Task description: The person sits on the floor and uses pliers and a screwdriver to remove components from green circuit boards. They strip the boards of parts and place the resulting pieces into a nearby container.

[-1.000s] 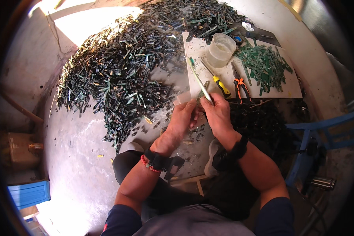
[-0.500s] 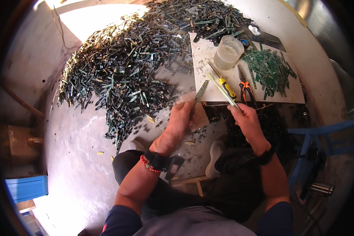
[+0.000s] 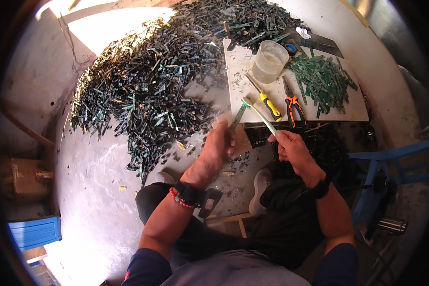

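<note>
My left hand [image 3: 217, 145] is closed on a narrow green circuit board strip [image 3: 238, 118], slightly blurred. In my right hand [image 3: 294, 150] is a toothbrush [image 3: 263, 117] with a pale handle, its head touching or just over the strip's far end. Beyond the hands lies a white board [image 3: 235, 88]. On it rest a yellow-and-black screwdriver [image 3: 270, 107], pliers [image 3: 296, 112] with orange-and-black handles and a translucent plastic cup [image 3: 270, 62] with some liquid. A heap of green circuit board strips [image 3: 325, 83] covers the board's right side.
A large pile of dark strips [image 3: 148, 86] spreads over the floor at left and far. A roll of blue tape [image 3: 291, 49] and a crumpled white scrap [image 3: 302, 32] are behind the cup. Blue metal framing [image 3: 391, 155] stands at right, a blue box [image 3: 35, 233] at lower left.
The toothbrush head has swung left and down to the strip's tip. My left hand has shifted slightly left and tilted the strip. The view has moved a little.
</note>
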`<state>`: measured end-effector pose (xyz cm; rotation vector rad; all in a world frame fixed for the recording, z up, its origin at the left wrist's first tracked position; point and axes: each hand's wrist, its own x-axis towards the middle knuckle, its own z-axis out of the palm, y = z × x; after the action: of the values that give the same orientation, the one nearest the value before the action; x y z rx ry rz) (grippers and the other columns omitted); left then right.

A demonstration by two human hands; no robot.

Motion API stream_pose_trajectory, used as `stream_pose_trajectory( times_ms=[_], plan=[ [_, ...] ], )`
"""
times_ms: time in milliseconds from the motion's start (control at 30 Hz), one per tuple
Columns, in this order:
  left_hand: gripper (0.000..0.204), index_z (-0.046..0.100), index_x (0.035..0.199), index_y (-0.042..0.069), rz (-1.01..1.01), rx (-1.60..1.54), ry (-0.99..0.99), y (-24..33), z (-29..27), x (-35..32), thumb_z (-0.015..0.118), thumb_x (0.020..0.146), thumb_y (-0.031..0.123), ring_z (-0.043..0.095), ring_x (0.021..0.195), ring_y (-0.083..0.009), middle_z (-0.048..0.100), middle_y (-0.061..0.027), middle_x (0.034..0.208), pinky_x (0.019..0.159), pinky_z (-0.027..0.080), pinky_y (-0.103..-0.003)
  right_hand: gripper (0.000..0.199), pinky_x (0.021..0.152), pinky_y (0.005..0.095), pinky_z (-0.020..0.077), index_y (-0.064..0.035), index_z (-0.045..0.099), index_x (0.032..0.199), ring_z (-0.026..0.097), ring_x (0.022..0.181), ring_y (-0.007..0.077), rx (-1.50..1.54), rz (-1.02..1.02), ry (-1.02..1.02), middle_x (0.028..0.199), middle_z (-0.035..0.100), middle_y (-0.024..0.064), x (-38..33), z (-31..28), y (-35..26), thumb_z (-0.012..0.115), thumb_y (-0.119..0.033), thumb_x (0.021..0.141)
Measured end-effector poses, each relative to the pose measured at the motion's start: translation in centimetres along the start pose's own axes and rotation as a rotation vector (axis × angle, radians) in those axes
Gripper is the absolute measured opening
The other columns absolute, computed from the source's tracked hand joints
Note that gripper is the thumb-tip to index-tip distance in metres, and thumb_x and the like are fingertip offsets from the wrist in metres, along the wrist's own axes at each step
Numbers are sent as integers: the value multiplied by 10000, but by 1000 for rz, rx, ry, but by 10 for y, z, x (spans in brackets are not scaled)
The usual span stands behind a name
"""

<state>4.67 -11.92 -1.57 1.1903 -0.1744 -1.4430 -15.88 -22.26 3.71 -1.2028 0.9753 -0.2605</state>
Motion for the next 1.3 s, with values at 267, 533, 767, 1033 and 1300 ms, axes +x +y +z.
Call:
stream_pose_trajectory(
  times_ms=[267, 533, 767, 1033, 1300],
  plan=[
    [493, 479, 776, 86, -153, -129, -86, 1, 4, 6, 340, 982, 512, 353, 471, -134, 459, -31, 635, 443, 302, -259, 303, 455, 212, 284, -48, 595, 864, 326, 479, 35, 0, 45, 4, 556, 390, -56, 4, 2, 0, 477, -300, 984],
    [436, 460, 757, 129, -198, -311, -324, 8, 5, 4, 380, 986, 491, 317, 474, -90, 411, 26, 629, 446, 283, -233, 295, 461, 208, 298, -40, 592, 859, 350, 501, 40, -26, 53, -22, 574, 407, -48, 6, -3, 2, 470, -277, 986],
    [386, 462, 767, 132, -173, -335, -213, 9, 3, 1, 430, 979, 453, 331, 484, -92, 404, 28, 622, 455, 282, -230, 272, 465, 201, 293, -23, 604, 828, 368, 518, 33, -140, 18, -70, 586, 422, -47, 0, -7, 2, 504, -234, 968],
    [374, 472, 778, 126, -160, -336, -260, 9, -3, 2, 446, 970, 446, 351, 491, -100, 420, 20, 627, 466, 292, -236, 266, 465, 199, 303, -37, 591, 832, 371, 519, 35, -153, -57, 67, 586, 420, -48, 7, -9, 2, 499, -246, 969],
    [400, 468, 786, 117, -155, -369, -243, 10, -3, 0, 371, 985, 450, 355, 499, -111, 433, 9, 647, 482, 297, -240, 264, 463, 201, 285, -30, 599, 818, 358, 514, 29, -162, 0, -18, 590, 414, -55, 0, -4, -4, 508, -232, 961]
  ],
)
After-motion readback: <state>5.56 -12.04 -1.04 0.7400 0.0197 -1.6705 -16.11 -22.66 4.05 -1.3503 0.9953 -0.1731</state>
